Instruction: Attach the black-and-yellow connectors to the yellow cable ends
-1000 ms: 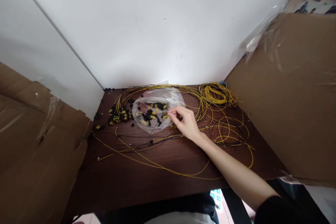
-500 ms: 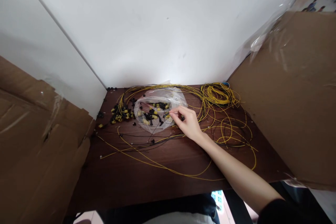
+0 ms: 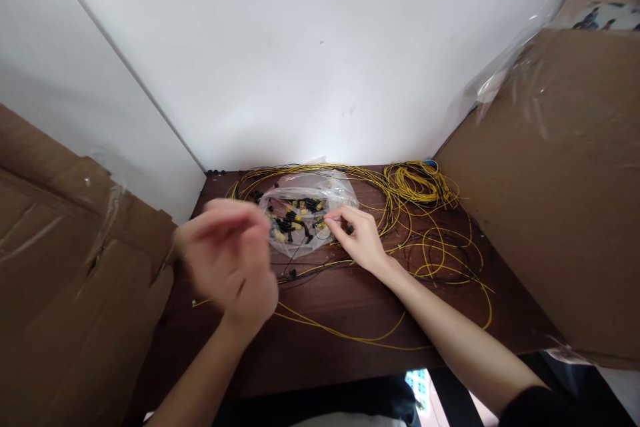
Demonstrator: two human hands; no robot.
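- The right hand (image 3: 357, 235) reaches in from the lower right, forearm slanting over the table, palm down and wrist nearly straight; thumb and forefinger meet in a narrow pinch on a thin dark wire (image 3: 315, 228), just above the right side of a clear plastic bag (image 3: 344, 185).
- The left hand (image 3: 229, 263) is raised at the left, nearer the camera, its fingers bent and pointing up; motion blur smears them, so I cannot tell how wide they stand or whether they grip anything.
- The left hand covers part of the table's left side and some of the yellow cables there; the wire's end at the right fingertips is too small to make out; black-and-yellow connectors (image 3: 293, 220) lie at the bag, though whether inside or on top is unclear; the right sleeve (image 3: 530, 407) is cut off by the lower edge.
- The dark brown table (image 3: 320, 370) sits against a white wall (image 3: 320, 80); brown cardboard flanks it, left (image 3: 55, 267) and right (image 3: 565, 180); a coil of yellow cable (image 3: 417, 187) rests in the far right corner.
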